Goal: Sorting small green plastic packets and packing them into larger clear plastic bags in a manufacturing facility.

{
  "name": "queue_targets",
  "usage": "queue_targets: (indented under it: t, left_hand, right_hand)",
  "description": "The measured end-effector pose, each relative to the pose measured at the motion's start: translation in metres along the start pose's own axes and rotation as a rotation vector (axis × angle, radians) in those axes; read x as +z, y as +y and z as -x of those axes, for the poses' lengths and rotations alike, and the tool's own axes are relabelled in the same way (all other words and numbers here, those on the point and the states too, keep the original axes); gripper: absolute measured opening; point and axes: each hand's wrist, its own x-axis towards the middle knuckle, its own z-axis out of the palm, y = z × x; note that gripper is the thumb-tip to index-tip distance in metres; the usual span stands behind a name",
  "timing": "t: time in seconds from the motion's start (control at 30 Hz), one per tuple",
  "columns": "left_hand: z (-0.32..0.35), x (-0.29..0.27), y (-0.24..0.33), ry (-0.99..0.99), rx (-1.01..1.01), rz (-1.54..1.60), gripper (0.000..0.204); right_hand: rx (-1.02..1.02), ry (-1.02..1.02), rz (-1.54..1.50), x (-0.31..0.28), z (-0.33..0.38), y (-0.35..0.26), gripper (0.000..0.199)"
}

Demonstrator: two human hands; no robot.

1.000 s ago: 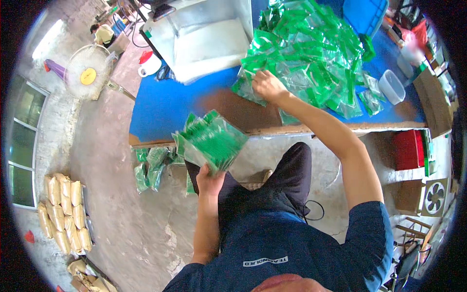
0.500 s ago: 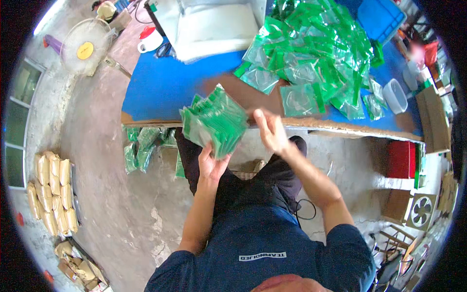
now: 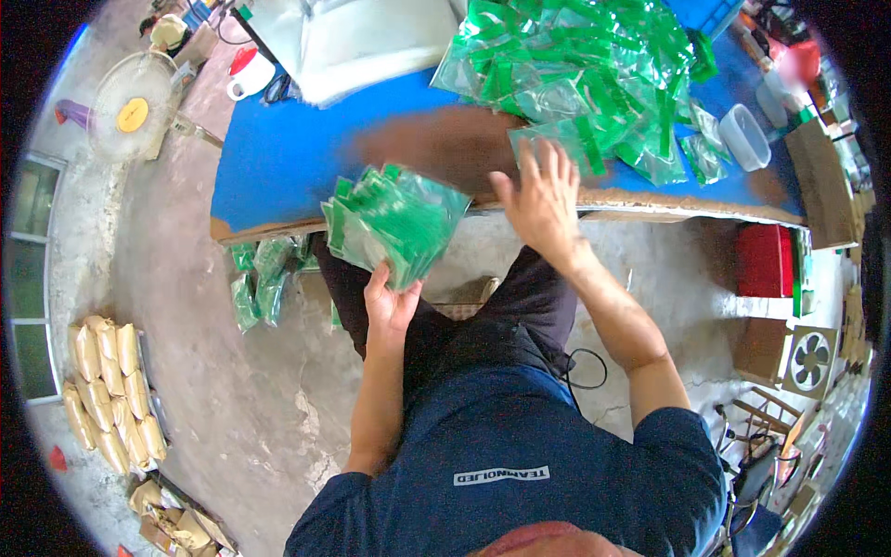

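Far left, on the floor: we count roughly 12 tan sacks [image 3: 104, 395] stacked in 2 rows, with more of the same at the lower edge, too jumbled to number.

Upper left: 1 round fan [image 3: 130, 107] with a yellow hub, and just right of it 1 white jug [image 3: 249, 74] with a red lid.

Under the table's left end: 1 heap of green packets [image 3: 260, 278] on the concrete; we cannot count them singly.

1 blue table [image 3: 278, 162] runs across the top, its near edge worn to brown.

Our left hand [image 3: 390, 302] is clamped from below on 1 fanned stack [image 3: 394, 223] of green-and-clear packets, held just in front of the table edge; it is well over 10 packets, the exact number not readable.

Behind it on the table: 1 large clear bag [image 3: 362, 42].

Our right hand [image 3: 543, 200] is spread, all 5 fingers apart and gripping nothing, palm down at the table edge, its fingertips at the near rim of 1 big pile [image 3: 594, 74] of loose green packets, far too many to count.

Right of the pile: 1 clear tub [image 3: 745, 136].

Below the table at right: 1 red box [image 3: 767, 260] and 1 square fan [image 3: 809, 360].
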Motion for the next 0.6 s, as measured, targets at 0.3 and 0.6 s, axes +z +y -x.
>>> queue_targets:
  t: [0.3, 0.6]
  left_hand:
    - [0.011, -0.017, 0.018, -0.229, -0.023, -0.034, 0.045]
    - [0.0, -0.012, 0.029, -0.144, -0.06, -0.017, 0.053]
  right_hand:
    - [-0.125, -0.077, -0.244, 0.021, -0.003, 0.003, 0.026]
    - [-0.251, -0.096, -0.127, 0.036, -0.025, 0.036, 0.029]
